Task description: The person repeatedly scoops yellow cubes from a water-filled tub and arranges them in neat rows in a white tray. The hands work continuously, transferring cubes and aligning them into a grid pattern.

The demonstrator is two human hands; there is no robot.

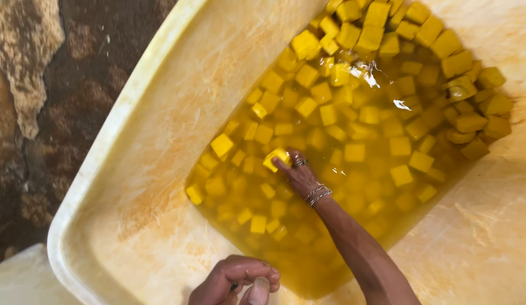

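Rough brown stone floor [25,113] shows at the far left, beside a big pale tub [161,130] stained yellow and tilted so its yellow liquid [331,226] pools in one corner. At the near rim the left hand [235,282] rests curled shut, apparently empty. Farther right, the right hand [300,175] reaches into the liquid, fingertips pinching one yellow cube [276,158] among many soaking cubes [376,85].
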